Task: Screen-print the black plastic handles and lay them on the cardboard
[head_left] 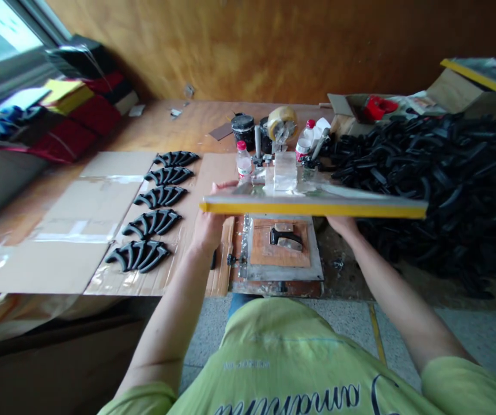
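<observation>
A screen-printing frame (312, 208) with a yellow front edge is raised, seen almost edge-on. My left hand (211, 222) grips its left end, with fingers showing above the edge. My right hand (341, 223) is at the frame's underside, right of the middle; its fingers are hidden behind the frame. Below, a black curved handle-like part (288, 237) lies on a wooden board (260, 253) fixed to a metal base plate (317, 268). Clamps and a whitish block (285, 171) stand behind the frame.
A big heap of black curved parts (403, 167) covers the right side. Several fanned rows of such parts (139, 255) lie on cardboard (64, 207) at left. Bottles (243, 161), dark tubs (243, 131) and a tape roll (281, 122) stand behind.
</observation>
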The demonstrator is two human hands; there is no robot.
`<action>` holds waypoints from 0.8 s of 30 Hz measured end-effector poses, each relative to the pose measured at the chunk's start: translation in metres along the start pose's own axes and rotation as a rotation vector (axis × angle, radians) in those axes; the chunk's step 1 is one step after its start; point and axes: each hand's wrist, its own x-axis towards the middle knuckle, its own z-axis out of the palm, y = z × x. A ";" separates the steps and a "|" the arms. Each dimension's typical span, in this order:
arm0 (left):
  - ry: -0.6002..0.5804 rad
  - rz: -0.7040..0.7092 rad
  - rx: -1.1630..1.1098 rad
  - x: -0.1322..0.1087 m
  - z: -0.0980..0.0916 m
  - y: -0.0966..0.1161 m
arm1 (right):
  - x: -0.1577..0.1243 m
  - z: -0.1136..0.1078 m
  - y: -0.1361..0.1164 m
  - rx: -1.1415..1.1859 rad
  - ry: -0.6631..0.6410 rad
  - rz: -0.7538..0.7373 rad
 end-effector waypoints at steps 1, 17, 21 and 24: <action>-0.009 0.035 0.002 0.010 0.005 0.008 | -0.014 0.014 -0.002 -0.025 -0.080 -0.033; 0.027 -0.654 -0.121 -0.097 0.025 -0.114 | -0.105 0.060 -0.090 -0.028 -0.246 -0.499; 0.211 -0.556 0.287 -0.076 -0.060 -0.129 | -0.066 0.036 0.007 -0.102 0.049 -0.088; 0.293 -0.593 0.657 -0.071 -0.123 -0.139 | -0.042 0.029 0.087 -0.103 0.079 0.152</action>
